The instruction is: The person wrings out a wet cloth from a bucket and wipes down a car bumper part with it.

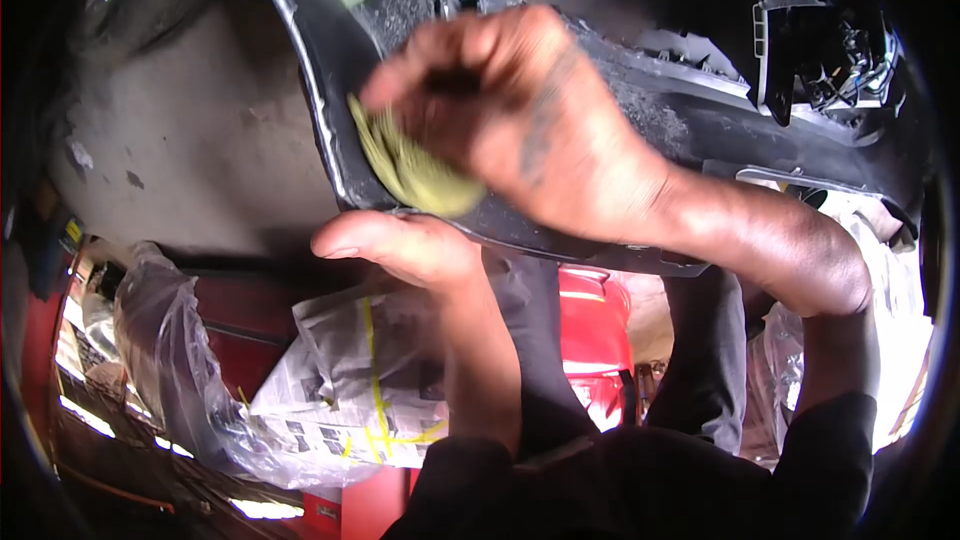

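A black plastic panel [620, 120] with a pale scuffed edge stretches across the upper part of the view. My right hand [540, 120], blurred by motion, is closed on a yellow-green cloth or pad [400, 165] pressed against the panel near its lower left corner. Just below that corner, my left hand [405, 245] holds the panel's lower edge. Its thumb points left, and its other fingers are hidden behind the panel.
Newspaper with yellow tape [350, 370] and clear plastic sheeting [165, 330] cover things at lower left. A red object [592, 335] shows between the person's legs. A black part with wires [825, 50] is at upper right. Grey ground [210, 130] lies to the left.
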The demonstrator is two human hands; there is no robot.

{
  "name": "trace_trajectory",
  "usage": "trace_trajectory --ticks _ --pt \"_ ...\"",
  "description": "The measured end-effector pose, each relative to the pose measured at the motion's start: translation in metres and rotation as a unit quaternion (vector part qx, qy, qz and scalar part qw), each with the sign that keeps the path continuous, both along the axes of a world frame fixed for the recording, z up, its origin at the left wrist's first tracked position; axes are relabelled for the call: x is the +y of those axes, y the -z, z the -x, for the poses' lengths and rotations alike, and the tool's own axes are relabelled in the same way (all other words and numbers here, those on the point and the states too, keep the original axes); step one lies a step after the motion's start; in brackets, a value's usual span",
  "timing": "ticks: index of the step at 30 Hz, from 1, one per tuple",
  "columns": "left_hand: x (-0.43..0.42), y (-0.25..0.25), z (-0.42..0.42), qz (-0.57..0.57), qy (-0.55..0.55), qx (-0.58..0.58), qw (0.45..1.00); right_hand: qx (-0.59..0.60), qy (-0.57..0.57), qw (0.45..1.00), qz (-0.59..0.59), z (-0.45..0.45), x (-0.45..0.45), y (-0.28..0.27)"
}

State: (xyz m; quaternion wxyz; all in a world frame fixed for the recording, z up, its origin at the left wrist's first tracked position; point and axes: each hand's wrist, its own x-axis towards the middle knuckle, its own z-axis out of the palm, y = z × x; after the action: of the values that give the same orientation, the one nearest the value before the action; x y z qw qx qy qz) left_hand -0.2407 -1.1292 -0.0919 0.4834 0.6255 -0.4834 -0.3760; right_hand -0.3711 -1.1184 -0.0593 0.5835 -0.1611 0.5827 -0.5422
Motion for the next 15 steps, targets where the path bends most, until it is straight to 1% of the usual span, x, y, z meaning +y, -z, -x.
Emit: trace_trajectory --ticks 2,4,5,6,8,10,11,12,13,14,15 --pt "0.003 0.003 -0.005 0.004 0.010 0.003 1.000 0.051 -0.060 0.995 0.053 0.009 0.004 -0.004" --pt "0.007 0.007 -0.012 0.000 0.024 0.013 1.000 0.105 -0.162 0.974 0.118 0.001 0.031 0.005" --pt "0.008 0.007 -0.015 -0.007 0.032 0.018 0.999 0.065 -0.288 0.950 0.097 0.011 0.041 0.004" --pt "0.009 0.010 -0.020 -0.016 0.042 0.026 0.999 0.064 -0.266 0.953 0.126 0.011 0.055 0.008" --pt "0.011 0.008 -0.024 -0.048 0.067 0.050 0.995 0.072 -0.326 0.938 0.090 0.025 0.070 0.014" --pt "0.012 0.000 -0.025 -0.090 0.120 0.066 0.986 0.051 -0.375 0.925 0.015 0.041 0.069 0.024" --pt "0.008 -0.004 -0.020 -0.099 0.155 0.073 0.980 0.082 -0.329 0.940 0.028 0.040 0.070 0.038" --pt "0.001 -0.007 -0.009 -0.072 0.196 0.087 0.974 0.110 -0.284 0.951 0.043 0.038 0.057 0.042" --pt "-0.007 -0.008 0.004 -0.023 0.236 0.111 0.965 0.000 -0.250 0.962 -0.108 0.039 0.045 0.047" --pt "-0.009 -0.013 0.006 -0.038 0.257 0.104 0.960 0.041 -0.231 0.961 -0.143 0.040 0.025 0.052" --pt "-0.011 -0.019 0.004 -0.060 0.280 0.095 0.953 0.092 -0.200 0.974 -0.056 0.026 0.016 0.067"
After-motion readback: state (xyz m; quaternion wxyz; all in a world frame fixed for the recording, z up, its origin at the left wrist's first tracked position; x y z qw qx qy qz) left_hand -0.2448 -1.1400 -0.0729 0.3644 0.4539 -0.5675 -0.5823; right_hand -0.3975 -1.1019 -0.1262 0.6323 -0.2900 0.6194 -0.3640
